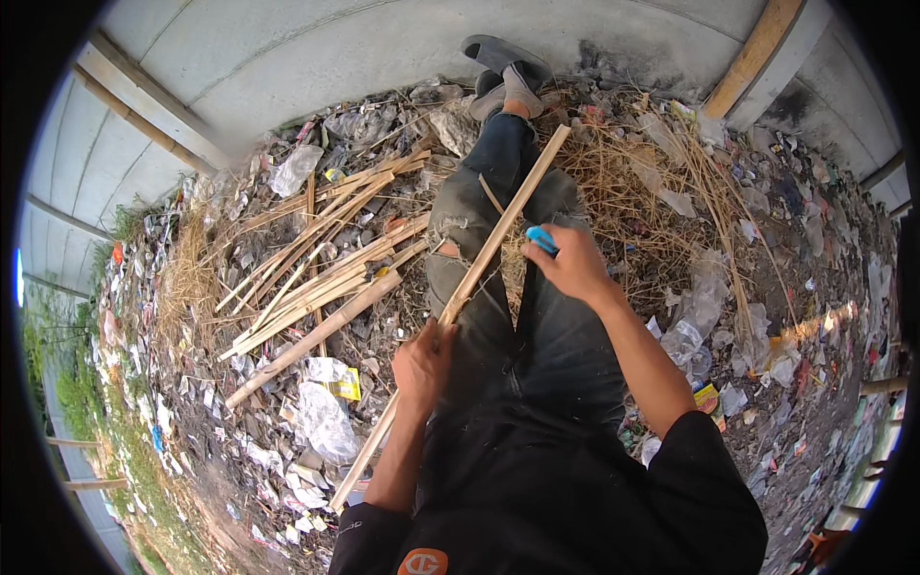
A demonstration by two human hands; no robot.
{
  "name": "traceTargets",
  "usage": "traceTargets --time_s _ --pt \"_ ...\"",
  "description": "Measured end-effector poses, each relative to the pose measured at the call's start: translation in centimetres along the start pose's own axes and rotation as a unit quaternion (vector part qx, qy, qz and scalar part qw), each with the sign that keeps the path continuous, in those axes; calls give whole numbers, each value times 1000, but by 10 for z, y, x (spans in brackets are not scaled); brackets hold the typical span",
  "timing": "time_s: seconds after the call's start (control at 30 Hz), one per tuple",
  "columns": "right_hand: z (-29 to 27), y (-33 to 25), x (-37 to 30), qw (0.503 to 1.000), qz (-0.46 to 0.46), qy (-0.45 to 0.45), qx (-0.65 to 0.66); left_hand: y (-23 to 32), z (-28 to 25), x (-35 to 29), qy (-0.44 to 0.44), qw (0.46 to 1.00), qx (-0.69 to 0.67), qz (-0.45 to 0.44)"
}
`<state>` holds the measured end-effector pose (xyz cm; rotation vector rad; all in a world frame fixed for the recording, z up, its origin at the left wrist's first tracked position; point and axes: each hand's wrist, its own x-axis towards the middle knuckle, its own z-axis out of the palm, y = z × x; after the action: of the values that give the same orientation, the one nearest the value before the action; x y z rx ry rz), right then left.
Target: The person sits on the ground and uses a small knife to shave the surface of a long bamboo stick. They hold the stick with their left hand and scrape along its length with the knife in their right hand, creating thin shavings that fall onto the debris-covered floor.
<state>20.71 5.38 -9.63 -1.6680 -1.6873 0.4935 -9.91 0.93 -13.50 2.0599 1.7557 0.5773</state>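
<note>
A long bamboo strip [513,213] lies slantwise over my outstretched legs, its far end near my shins and its near end by my left elbow. My left hand [422,366] is closed around its lower half. To the right of the strip, my right hand [573,265] is closed on a small blue-handled tool [541,239]. The tool's working end is too unclear to make out, and it appears apart from the strip. A thin sliver [491,194] sticks out beside the strip's upper half.
Several split bamboo strips [326,287] lie on the ground left of my legs. Dry straw and stalks [632,192] are heaped on the right. Plastic litter [326,422] covers the ground around me. A concrete panel wall [316,48] rises beyond my feet, with posts leaning on it.
</note>
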Motion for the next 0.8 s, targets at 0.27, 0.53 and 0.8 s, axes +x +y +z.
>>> traceTargets --time_s 0.27,0.53,0.8 --pt "-111 48 31 942 152 260 -150 7 -5 8 -22 999 25 19" --pt "65 -52 -26 994 29 -101 13 -1 9 3 24 999 18 17" --pt "92 -54 -15 975 -76 -169 123 0 15 6 -9 1000 27 -10"
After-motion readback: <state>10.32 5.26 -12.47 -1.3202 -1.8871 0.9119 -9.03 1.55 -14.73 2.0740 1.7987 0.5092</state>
